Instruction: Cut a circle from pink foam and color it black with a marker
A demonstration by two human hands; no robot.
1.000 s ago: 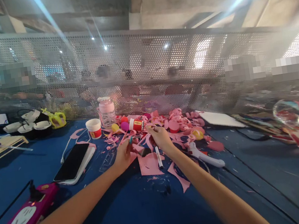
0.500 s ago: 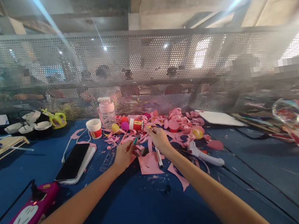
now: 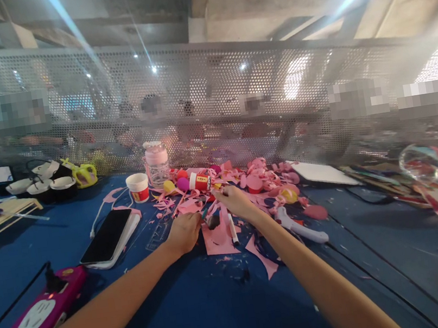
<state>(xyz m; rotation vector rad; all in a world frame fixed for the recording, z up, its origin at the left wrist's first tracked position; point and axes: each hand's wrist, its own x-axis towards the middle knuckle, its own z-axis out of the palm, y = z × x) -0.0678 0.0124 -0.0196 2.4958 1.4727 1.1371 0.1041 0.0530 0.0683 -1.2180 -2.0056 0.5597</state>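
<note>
My left hand (image 3: 185, 232) is closed, with a small teal item showing at its fingertips; the item's shape is too small to tell. To its right, my right hand (image 3: 233, 201) pinches something I cannot make out, just below a red and white paper cup (image 3: 200, 181) lying on its side. Pink paper scraps (image 3: 259, 171) are heaped behind and around the hands. Between the forearms lies a square pink sheet (image 3: 219, 243), a dark rounded object (image 3: 213, 222) at its top edge and a white marker (image 3: 233, 230) along its right side.
An upright paper cup (image 3: 138, 188) and a pink-lidded bottle (image 3: 157, 165) stand at the back left. A phone (image 3: 108, 236) and a purple power strip (image 3: 45, 309) lie on the left. A white glue gun (image 3: 300, 227) with a cable is right of my right hand.
My left hand has turned more palm-down, and the teal item shows less. My right hand has shifted slightly lower and stays pinched.
</note>
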